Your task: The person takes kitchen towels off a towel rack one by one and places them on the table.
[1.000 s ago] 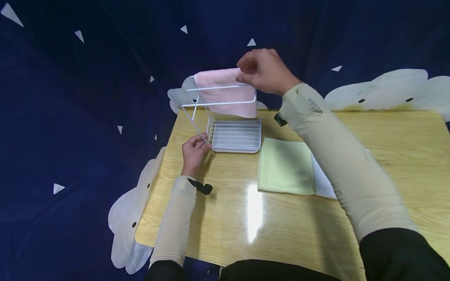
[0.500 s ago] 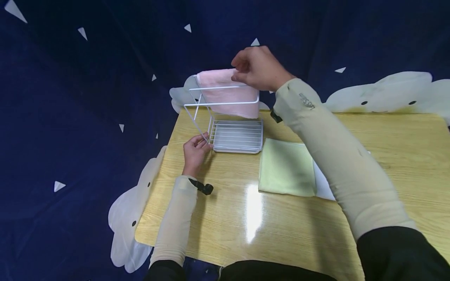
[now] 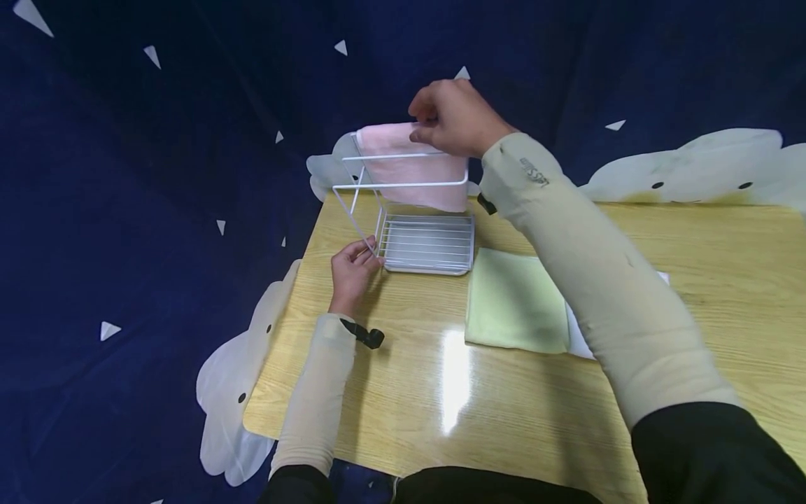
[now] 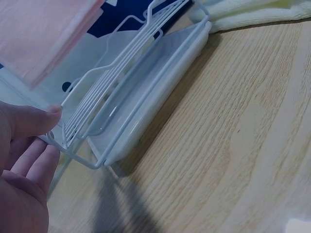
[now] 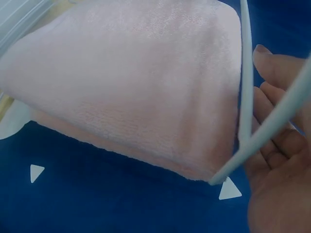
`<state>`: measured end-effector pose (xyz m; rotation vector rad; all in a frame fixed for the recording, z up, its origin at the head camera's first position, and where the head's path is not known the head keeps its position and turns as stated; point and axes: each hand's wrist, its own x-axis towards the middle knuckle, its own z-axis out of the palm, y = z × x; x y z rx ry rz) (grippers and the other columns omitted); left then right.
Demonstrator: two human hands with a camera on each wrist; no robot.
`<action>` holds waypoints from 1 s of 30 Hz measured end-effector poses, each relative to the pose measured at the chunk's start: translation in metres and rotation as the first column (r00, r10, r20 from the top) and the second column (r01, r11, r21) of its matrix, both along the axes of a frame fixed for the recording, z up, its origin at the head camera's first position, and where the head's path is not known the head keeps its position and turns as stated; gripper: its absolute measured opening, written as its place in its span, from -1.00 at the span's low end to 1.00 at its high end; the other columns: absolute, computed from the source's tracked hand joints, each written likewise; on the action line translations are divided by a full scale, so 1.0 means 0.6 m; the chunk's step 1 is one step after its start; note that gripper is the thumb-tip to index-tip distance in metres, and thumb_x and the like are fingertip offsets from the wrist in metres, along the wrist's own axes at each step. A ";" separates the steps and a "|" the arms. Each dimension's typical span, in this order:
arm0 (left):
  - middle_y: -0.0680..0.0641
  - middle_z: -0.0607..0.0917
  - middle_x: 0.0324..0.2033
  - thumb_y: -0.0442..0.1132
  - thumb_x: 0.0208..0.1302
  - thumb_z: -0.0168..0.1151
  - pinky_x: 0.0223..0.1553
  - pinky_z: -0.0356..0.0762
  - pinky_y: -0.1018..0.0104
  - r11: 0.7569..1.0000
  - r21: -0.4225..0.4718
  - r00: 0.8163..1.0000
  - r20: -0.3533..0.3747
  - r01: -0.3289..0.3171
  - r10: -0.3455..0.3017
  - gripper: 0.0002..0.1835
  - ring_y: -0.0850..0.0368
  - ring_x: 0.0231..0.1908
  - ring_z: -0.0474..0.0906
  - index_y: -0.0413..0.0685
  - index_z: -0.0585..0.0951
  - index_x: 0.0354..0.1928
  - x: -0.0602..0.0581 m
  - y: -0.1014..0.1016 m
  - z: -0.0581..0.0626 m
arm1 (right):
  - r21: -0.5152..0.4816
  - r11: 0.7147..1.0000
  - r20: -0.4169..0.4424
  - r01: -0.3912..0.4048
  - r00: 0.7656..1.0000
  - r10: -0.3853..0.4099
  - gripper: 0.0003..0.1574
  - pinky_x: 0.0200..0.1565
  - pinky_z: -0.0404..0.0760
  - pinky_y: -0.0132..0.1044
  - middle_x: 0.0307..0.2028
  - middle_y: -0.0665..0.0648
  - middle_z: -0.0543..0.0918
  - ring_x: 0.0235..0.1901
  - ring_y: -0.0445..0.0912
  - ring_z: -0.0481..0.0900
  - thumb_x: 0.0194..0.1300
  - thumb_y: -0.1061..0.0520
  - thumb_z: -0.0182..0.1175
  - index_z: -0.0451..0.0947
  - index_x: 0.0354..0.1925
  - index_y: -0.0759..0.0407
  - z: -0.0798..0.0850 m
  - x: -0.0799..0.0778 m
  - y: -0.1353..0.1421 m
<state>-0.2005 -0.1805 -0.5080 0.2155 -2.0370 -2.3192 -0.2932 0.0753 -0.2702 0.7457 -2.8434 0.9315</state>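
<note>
A white wire rack (image 3: 403, 185) stands at the table's far left, over a white tray (image 3: 428, 245). Draped across its upper bars is a pink towel (image 3: 409, 168). My left hand (image 3: 352, 276) pinches the rack's lower left wire between thumb and fingers; the left wrist view shows the wire frame (image 4: 97, 167) there. My right hand (image 3: 456, 115) hovers at the towel's top edge, fingers loosely curled. In the right wrist view the pink towel (image 5: 131, 82) hangs beside a white bar (image 5: 246, 73), and the thumb (image 5: 279, 68) stands apart from both with nothing pinched.
A folded pale green towel (image 3: 513, 301) lies right of the tray, with a white cloth (image 3: 579, 336) partly under it and the right forearm. The wooden table (image 3: 403, 392) ends at the left. Behind hangs a dark blue curtain (image 3: 189, 140).
My right hand has slid a little to the left along the towel's top edge. The left hand keeps its hold on the rack, and the view has shifted slightly.
</note>
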 end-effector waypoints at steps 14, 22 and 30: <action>-0.44 0.57 0.16 -0.79 0.06 0.24 0.10 0.66 0.18 1.000 -0.003 0.999 -0.029 -0.015 0.015 -0.50 -0.27 0.15 0.56 -0.66 0.48 0.12 0.005 0.005 -0.003 | 0.095 0.995 0.026 0.007 1.000 -0.010 -0.50 0.19 0.56 -0.16 0.09 0.27 0.63 0.02 0.00 0.55 0.36 0.14 0.29 0.56 0.20 0.35 -0.002 -0.008 -0.011; -0.46 0.57 0.14 -0.80 0.04 0.24 0.14 0.63 0.09 1.000 -0.007 0.999 -0.052 -0.012 0.012 -0.52 -0.32 0.15 0.55 -0.65 0.51 0.09 0.005 0.009 -0.007 | 0.228 0.972 0.043 0.048 0.997 -0.059 -0.68 -0.17 0.56 -0.12 -0.22 0.19 0.69 -0.25 0.04 0.54 0.42 0.02 0.24 0.70 -0.13 0.27 0.006 -0.010 -0.008; -0.46 0.58 0.14 -0.78 0.05 0.25 0.12 0.64 0.13 1.000 -0.020 0.999 -0.047 -0.012 0.011 -0.55 -0.31 0.14 0.56 -0.58 0.56 0.06 0.003 0.010 -0.011 | 0.262 0.963 0.050 0.061 0.996 -0.077 -0.69 -0.28 0.50 -0.15 -0.33 0.15 0.68 -0.33 0.03 0.52 0.46 0.00 0.20 0.71 -0.26 0.21 0.002 -0.013 -0.008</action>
